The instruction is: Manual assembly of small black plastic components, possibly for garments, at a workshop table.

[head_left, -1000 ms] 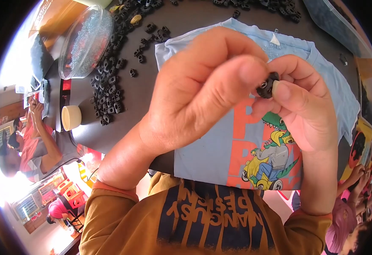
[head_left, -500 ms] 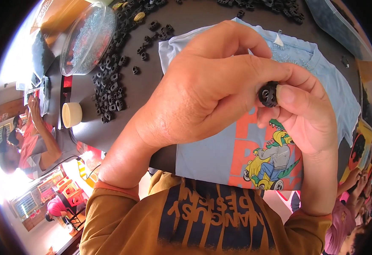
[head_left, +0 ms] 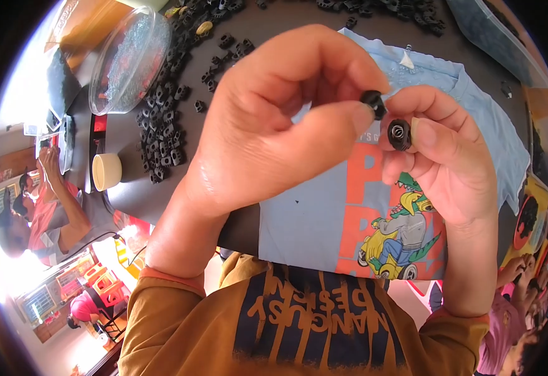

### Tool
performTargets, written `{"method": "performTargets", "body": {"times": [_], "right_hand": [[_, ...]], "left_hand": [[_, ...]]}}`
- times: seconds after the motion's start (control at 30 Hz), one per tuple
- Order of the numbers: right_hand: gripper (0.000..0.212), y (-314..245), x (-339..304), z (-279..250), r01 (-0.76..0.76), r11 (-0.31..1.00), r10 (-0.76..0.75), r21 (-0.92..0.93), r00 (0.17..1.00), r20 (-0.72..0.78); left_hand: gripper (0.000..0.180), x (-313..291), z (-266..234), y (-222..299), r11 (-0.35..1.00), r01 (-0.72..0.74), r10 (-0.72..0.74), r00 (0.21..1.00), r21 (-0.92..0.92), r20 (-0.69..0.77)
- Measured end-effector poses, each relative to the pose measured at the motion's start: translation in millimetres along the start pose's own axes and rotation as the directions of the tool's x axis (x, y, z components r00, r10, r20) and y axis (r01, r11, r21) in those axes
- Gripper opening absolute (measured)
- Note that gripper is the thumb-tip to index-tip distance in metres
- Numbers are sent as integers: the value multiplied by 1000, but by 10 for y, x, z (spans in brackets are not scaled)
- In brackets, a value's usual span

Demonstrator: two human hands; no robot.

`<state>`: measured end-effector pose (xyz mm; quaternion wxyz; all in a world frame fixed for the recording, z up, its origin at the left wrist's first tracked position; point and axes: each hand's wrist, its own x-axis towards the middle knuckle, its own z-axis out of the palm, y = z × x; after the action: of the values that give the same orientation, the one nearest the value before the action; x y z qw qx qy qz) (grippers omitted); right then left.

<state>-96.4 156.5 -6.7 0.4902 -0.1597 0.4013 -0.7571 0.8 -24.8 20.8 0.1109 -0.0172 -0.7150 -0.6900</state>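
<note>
Between thumb and forefinger, my left hand pinches a small black plastic piece, partly hidden by the fingertips. Close beside it, my right hand grips a small round black cord lock body, its open end showing a coiled metal spring inside. The two black parts are a short gap apart. Under both hands lies a light blue T-shirt with a cartoon crocodile print. Tiny clear-looking springs and a white triangular piece rest on its far part.
Many black cord lock parts are strewn on the dark table at left and far back. A clear round bowl of springs stands at far left, near a cream cup. A clear tub sits at far right. Other people work on both sides.
My left hand has drawn back from the cord lock body and turned, now showing a small black piece in its pinch. The spring inside the body shows more clearly. My right hand barely moved.
</note>
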Motion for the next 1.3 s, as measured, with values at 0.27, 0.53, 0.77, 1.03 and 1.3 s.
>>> {"method": "performTargets", "body": {"times": [0.27,0.53,0.77,1.03,1.3], "right_hand": [[24,29,9,7,30,997,-36,-68,995,-91],[23,9,5,92,67,966,-112,-251,979,-171],[21,10,-13,135,67,961,-128,-268,968,-218],[19,12,-20,132,98,951,-162,-292,966,-203],[16,3,-25,140,177,955,-221,-237,959,-175]], "left_hand": [[20,-14,89,28,964,209,-207,978,-165,29],[15,-11,77,26,963,261,-261,965,-74,1],[13,-16,73,52,954,296,-297,955,-54,-15],[14,-52,115,-23,978,205,-206,978,-25,-37],[14,-54,156,-42,973,159,-169,985,-169,-45]]}}
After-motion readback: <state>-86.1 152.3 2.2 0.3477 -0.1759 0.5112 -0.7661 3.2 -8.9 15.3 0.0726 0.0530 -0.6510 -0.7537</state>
